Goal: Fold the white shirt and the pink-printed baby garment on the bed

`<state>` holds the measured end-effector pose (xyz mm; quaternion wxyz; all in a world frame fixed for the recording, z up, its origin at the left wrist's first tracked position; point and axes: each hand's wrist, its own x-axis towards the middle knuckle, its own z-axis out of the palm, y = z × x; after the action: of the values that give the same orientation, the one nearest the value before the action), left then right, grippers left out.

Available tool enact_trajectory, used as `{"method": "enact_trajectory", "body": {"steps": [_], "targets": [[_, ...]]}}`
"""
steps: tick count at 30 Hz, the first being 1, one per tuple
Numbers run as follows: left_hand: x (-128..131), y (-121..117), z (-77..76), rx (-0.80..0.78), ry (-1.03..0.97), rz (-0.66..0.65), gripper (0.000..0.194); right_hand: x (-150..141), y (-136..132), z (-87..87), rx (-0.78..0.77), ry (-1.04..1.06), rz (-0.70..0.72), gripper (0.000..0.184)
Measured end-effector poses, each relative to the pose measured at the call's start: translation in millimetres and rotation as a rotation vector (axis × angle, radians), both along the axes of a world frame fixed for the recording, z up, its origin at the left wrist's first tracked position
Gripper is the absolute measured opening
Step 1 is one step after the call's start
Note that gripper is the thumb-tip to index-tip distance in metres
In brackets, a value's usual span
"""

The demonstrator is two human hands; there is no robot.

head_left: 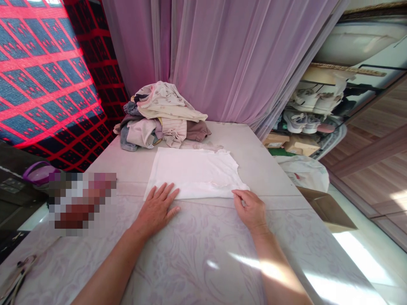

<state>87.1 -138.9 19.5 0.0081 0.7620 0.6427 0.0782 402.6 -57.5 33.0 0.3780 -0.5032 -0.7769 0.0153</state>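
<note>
A white garment [195,171] lies spread flat on the table [197,245], which is covered with a pale patterned cloth. My left hand [155,209] rests flat at the garment's near left edge, fingers stretched out and spread. At the near right corner of the garment, my right hand [251,209] has its fingers curled and pinches the fabric's edge. Behind the garment sits a pile of rumpled clothes [162,118] in cream, grey and brown.
A mauve curtain [222,55] hangs behind the table. A red and blue patterned cloth [41,72] covers the left. On the right are a shoe rack [314,114], a white bag [305,171] and a cardboard box [327,209] on the floor.
</note>
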Motion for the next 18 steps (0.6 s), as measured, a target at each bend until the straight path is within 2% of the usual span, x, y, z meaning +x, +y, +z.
{"method": "enact_trajectory", "body": {"steps": [3, 6, 7, 9, 11, 12, 16, 18], "targets": [[-0.3, 0.3, -1.4, 0.017, 0.008, 0.003, 0.062, 14.1, 3.0, 0.3, -0.004, 0.073, -0.207, 0.032], [0.6, 0.3, -0.8, 0.029, -0.001, -0.002, 0.062, 32.1, 8.6, -3.0, -0.097, 0.196, -0.396, 0.037], [1.1, 0.3, -0.2, 0.028, -0.005, -0.001, 0.061, 36.0, 10.4, -4.6, -0.148, 0.219, -0.392, 0.039], [1.9, 0.4, 1.3, 0.013, -0.009, 0.002, 0.059, 38.3, 13.2, -7.9, -0.232, 0.206, -0.294, 0.045], [2.6, 0.5, 2.4, -0.006, -0.013, 0.005, 0.057, 35.1, 15.5, -11.1, -0.257, 0.148, -0.202, 0.049], [2.8, 0.6, 2.7, -0.011, -0.017, 0.005, 0.056, 32.7, 16.7, -12.8, -0.256, 0.121, -0.209, 0.047], [2.7, 1.1, 1.2, 0.005, -0.033, 0.005, 0.054, 27.9, 23.0, -18.7, -0.311, 0.06, -0.438, 0.033], [2.7, 1.3, 0.5, 0.012, -0.032, 0.008, 0.055, 28.8, 23.8, -18.0, -0.315, 0.045, -0.48, 0.034]]}}
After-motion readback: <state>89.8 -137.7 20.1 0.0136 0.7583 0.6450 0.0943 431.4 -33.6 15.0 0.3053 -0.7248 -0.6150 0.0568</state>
